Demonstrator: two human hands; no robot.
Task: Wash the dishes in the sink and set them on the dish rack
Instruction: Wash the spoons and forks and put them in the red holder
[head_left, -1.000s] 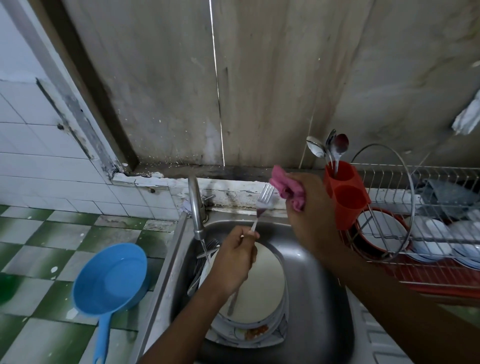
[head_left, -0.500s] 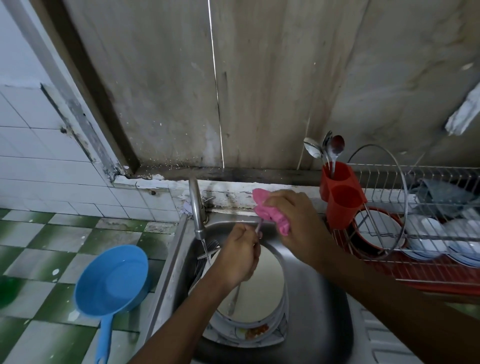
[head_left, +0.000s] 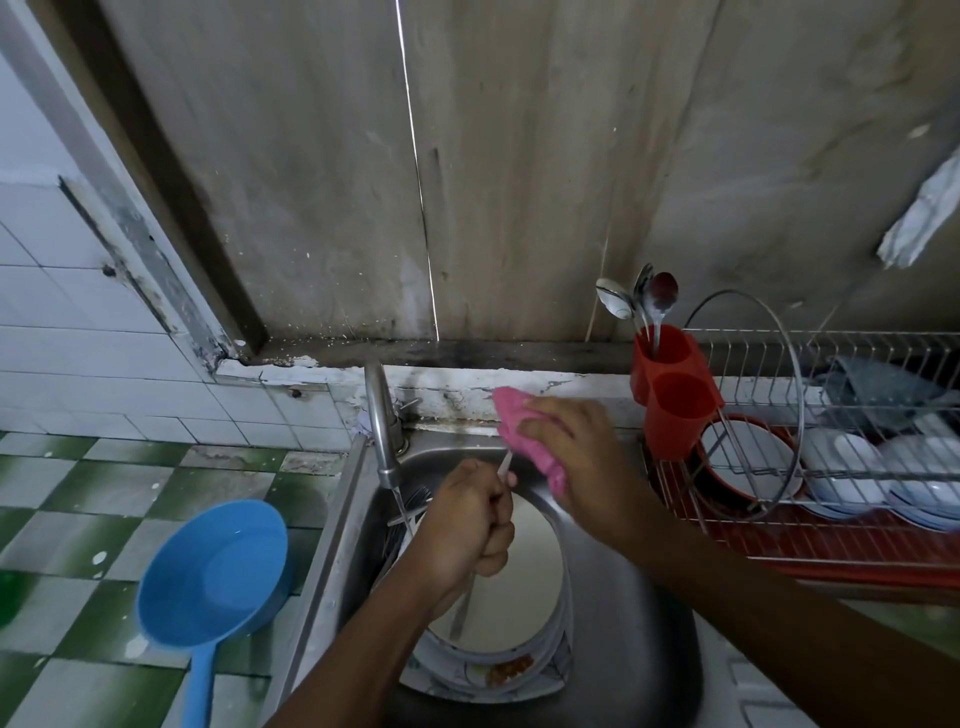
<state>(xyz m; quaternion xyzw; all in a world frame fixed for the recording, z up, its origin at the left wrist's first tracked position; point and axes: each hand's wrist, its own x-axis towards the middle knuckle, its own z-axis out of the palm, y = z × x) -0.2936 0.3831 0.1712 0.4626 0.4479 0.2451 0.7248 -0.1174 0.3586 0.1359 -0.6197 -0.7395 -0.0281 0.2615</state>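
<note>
The left hand (head_left: 467, 519) grips a metal utensil (head_left: 461, 610) over the sink (head_left: 649, 597); the right hand (head_left: 582, 457) squeezes a pink cloth (head_left: 519, 421) on its tip. Being wet, it may slip onto the plates (head_left: 519, 587).

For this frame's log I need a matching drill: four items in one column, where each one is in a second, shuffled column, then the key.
Column A
1. pink cloth
2. metal utensil
3. blue dipper
4. spoons

Column B
a. standing in the red holder
b. held in the right hand
c. left of the sink, over the green-and-white tiles
d. gripped in the left hand above the sink

Pairs: 1-b, 2-d, 3-c, 4-a
</note>
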